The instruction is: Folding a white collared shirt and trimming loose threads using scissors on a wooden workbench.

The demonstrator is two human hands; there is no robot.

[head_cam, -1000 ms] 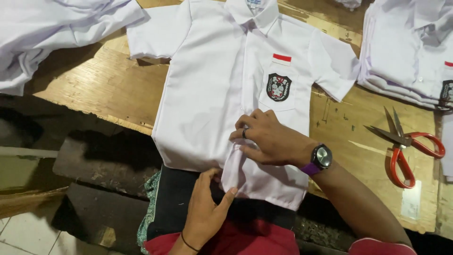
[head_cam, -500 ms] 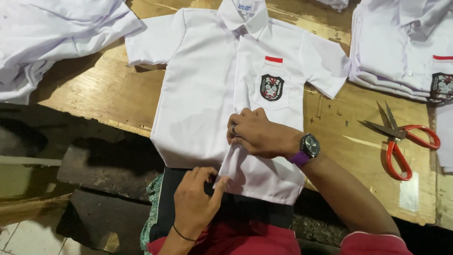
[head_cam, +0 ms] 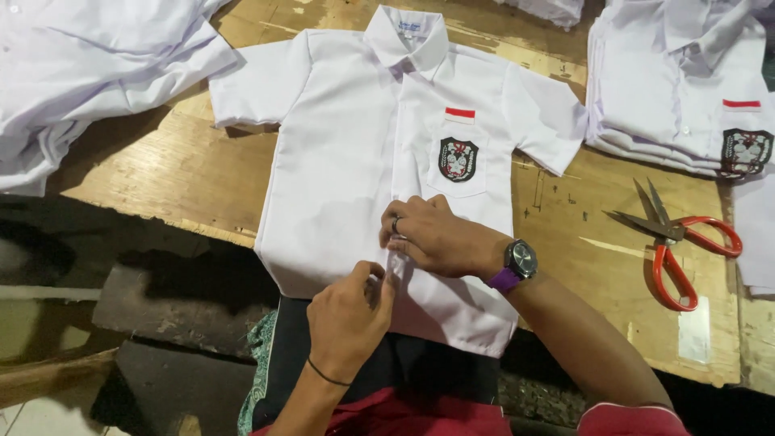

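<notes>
A small white short-sleeved shirt point(head_cam: 347, 178) lies face up on the wooden table point(head_cam: 169, 173), its hem hanging over the near edge. It has a dark crest badge point(head_cam: 458, 158) on the chest pocket with a red strip above. My right hand point(head_cam: 432, 236), with a ring and a purple-strapped watch, pinches the front placket low on the shirt. My left hand point(head_cam: 349, 316), with a thin black wrist band, pinches the same placket just below it, near the hem.
Red-handled scissors point(head_cam: 674, 242) lie shut on the table to the right. A stack of folded white shirts point(head_cam: 686, 89) with the same badge sits at the back right. Loose white shirts point(head_cam: 89, 73) are heaped at the back left. Dark floor lies below the table's left edge.
My left hand has risen from under the hem to the placket, close under my right hand. The view has shifted slightly.
</notes>
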